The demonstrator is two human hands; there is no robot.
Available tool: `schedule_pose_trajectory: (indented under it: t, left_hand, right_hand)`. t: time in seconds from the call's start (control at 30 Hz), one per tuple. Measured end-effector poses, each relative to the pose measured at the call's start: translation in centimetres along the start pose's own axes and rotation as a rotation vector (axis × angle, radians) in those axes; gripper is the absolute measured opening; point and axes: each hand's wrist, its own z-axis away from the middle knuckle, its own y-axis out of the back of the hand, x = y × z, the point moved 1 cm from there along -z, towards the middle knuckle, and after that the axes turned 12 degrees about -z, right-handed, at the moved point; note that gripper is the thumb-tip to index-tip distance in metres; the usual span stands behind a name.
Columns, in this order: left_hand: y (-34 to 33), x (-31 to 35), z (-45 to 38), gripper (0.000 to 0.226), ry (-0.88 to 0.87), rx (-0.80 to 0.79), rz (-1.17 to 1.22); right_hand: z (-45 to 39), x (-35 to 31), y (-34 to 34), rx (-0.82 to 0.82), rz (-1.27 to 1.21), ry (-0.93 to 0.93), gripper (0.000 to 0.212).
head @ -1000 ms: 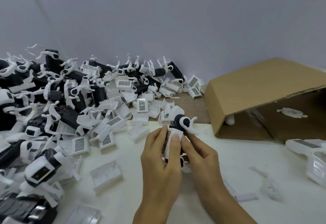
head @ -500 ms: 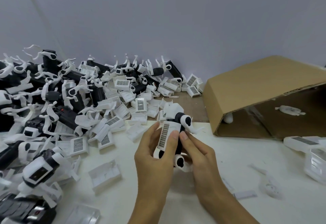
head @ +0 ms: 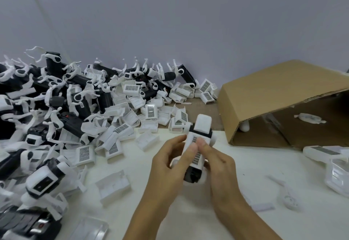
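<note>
Fingers [head: 189, 151] of both hands are curled round one black-and-white unit [head: 203, 124], held clear above the surface [head: 188, 219] and just in front of the chest; nothing else is in the grip.

- Surface: white; the unit is kept over its middle, probably for free room to turn the piece.
- Cardboard box [head: 273, 92]: lies on its side at right with its mouth open toward the person; likely the drop-off for done pieces.
- Heap of parts [head: 66, 105]: piled at left within reach, black bodies mixed with white covers; seems to be the supply.
- Left hand [head: 166, 166] grips the unit's left flank, right hand [head: 221, 168] the right flank; two-sided hold likely stops twisting.
- Unit: long axis runs from the person toward the wall, leaning slightly right; white cap points away, black end [head: 192, 176] points back.
- Grille cover [head: 194, 140]: faces up at the camera; fingertips meet on it, apparently pressing it home.
</note>
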Motion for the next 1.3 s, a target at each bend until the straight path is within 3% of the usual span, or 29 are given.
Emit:
schedule_pose_trajectory:
  t: [0.13, 0.27, 0.37, 0.57, 0.7, 0.87, 0.97, 1.03, 1.17, 1.3]
  left_hand:
    - [-0.1, -0.2, 0.0, 0.027, 0.031, -0.014, 0.031]
    - [-0.1, -0.3, -0.2, 0.034, 0.058, 0.014, 0.155]
    - [-0.8, -0.4, -0.1, 0.030, 0.066, -0.042, 0.236]
    - [-1.3, -1.2, -0.7, 0.030, 0.013, 0.050, 0.229]
    - [-1.7, -1.7, -1.0, 0.019, -0.019, -0.042, 0.147]
    - [-1.6, -2.9, -2.2, 0.031, 0.029, 0.104, 0.217]
    - [-1.8, -2.8, -2.1, 0.026, 0.015, 0.087, 0.172]
    - [-1.8, -2.8, -2.0, 0.023, 0.004, 0.077, 0.142]
    - [-1.7, -2.8, -2.3, 0.019, 0.014, 0.083, 0.142]
    - [-1.5, -3.0, -2.4, 0.018, 0.029, 0.090, 0.150]
  right_hand:
    - [0.0, 0.2, 0.1, 0.002, 0.051, 0.000, 0.033]
    - [0.2, 0.2, -0.3, 0.011, 0.086, 0.048, 0.039]
    - [0.2, 0.2, 0.0, 0.095, 0.111, 0.090, 0.040]
    - [1.2, -0.8, -0.1, 0.203, 0.126, 0.130, 0.043]
    - [2.4, -1.2, 0.9, 0.383, 0.124, 0.202, 0.056]
    - [5.5, -3.8, 2.9, 0.424, 0.600, 0.471, 0.050]
    - [7.2, -9.6, 4.5, 0.235, 1.073, 0.861, 0.042]
    - [6.9, -14.6, 6.0, 0.144, 1.228, 1.017, 0.031]
    - [1.7, -26.3, 8.2, 0.454, 1.338, 1.060, 0.038]
    - [-2.7, -31.7, 10.5, 0.756, 1.142, 0.732, 0.033]
